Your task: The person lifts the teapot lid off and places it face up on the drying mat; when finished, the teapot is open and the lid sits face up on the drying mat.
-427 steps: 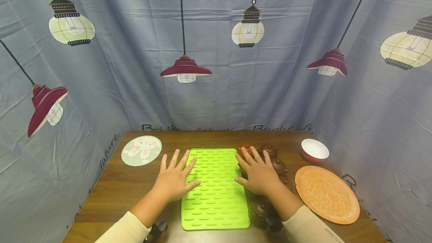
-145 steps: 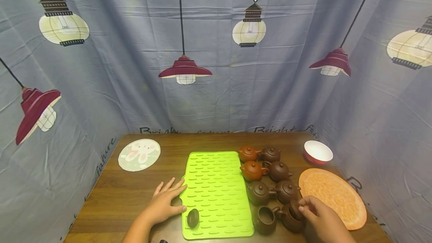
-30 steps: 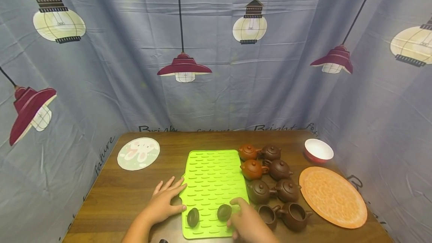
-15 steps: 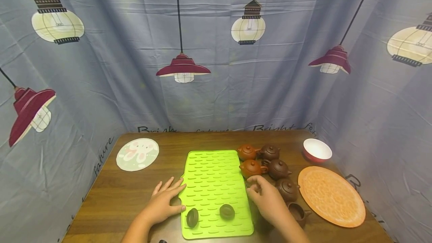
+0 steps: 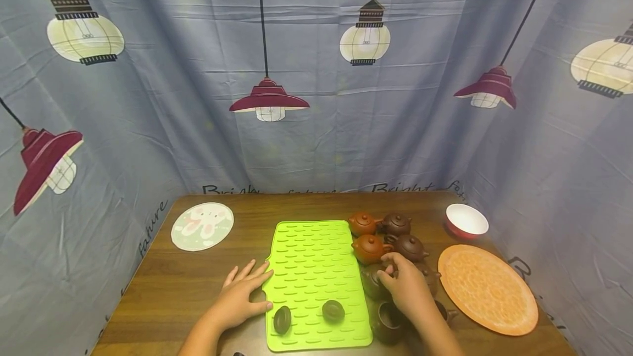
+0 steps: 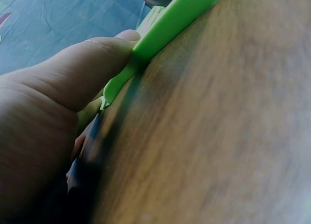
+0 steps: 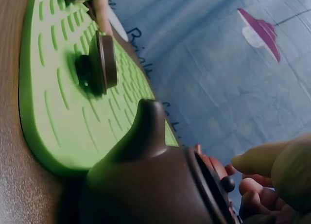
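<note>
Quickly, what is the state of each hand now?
Left hand: open, touching the green mat.
Right hand: over a brown teapot; grip cannot be told.

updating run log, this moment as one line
left hand: touching green ridged mat | right hand: at brown teapot | two teapot lids: on mat

In the left wrist view, shadow darkens the blurred tabletop point(image 6: 218, 117) beside the green mat point(image 6: 167, 27).

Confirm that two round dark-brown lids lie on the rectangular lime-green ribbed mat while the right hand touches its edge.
Not quite: the left wrist view shows the left hand touching the edge of the rectangular lime-green mat. The two round dark-brown lids do lie on it.
</note>
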`<state>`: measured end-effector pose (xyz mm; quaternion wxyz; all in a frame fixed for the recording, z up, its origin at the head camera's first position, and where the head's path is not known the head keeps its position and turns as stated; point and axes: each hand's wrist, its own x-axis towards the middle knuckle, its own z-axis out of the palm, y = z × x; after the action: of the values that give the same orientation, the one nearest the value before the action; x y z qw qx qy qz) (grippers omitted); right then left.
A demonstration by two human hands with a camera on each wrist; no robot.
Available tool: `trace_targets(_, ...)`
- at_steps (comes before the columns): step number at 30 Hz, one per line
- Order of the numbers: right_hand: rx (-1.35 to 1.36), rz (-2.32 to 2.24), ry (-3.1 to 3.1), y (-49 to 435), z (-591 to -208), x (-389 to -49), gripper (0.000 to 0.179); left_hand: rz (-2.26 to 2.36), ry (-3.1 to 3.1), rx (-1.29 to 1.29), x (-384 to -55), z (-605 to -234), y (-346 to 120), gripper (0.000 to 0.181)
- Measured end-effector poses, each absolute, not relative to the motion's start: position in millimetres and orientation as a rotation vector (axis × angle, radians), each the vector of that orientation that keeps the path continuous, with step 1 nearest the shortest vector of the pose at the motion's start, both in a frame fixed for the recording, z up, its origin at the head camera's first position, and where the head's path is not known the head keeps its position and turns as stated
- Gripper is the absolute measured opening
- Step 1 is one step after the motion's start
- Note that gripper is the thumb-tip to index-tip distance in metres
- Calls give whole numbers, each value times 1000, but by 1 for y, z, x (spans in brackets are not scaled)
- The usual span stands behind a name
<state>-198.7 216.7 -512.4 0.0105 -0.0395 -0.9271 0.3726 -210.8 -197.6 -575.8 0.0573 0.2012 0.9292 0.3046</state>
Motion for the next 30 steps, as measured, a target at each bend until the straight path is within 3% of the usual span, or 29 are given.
trace_targets(17, -76, 1001, -2945, 221, -518, -198, 14, 919, 2826, 627, -215, -579, -197, 78)
trace_targets(30, -43, 959, -2934, 222, -515, -196, 11, 923, 2813, 625, -211, -579, -198, 79)
